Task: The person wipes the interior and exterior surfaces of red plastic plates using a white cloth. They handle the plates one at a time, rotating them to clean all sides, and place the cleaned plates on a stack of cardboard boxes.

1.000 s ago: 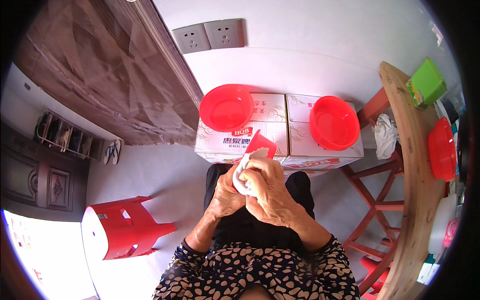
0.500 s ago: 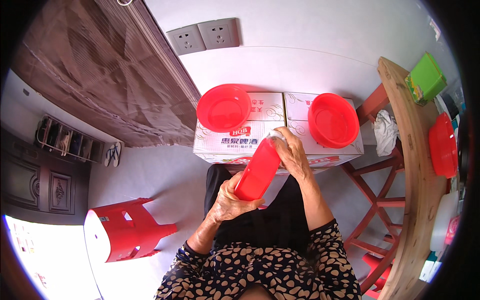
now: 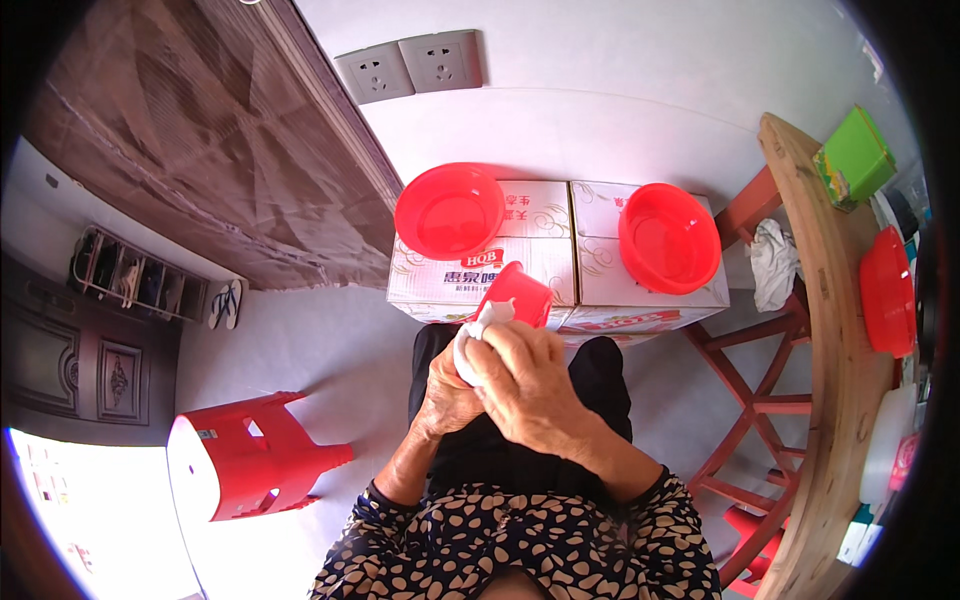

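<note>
A red plastic basin (image 3: pixel 524 296) is tilted up on its side above my lap. My left hand (image 3: pixel 446 396) is closed on its near edge, its fingers partly hidden. Bunched in my right hand (image 3: pixel 528 382) is a white cloth (image 3: pixel 482 337), pressed over the basin's near side right beside my left hand. Most of that near side is covered by the hands and cloth. Just beyond, two more red basins rest on cardboard boxes (image 3: pixel 420 283): one basin (image 3: pixel 450 212) on the left and another basin (image 3: pixel 669 240) on the right.
A wooden table (image 3: pixel 835 380) runs along my right, bearing a red basin (image 3: pixel 888 292) and a green box (image 3: pixel 855 158). White cloth (image 3: pixel 773 265) hangs by its reddish frame. A red stool (image 3: pixel 250 455) lies tipped on the floor to my left. Slippers (image 3: pixel 226 305) stand farther off.
My right hand and the cloth have moved from the basin's far end to its near end, beside my left hand. The basin has turned, showing more of its far end.
</note>
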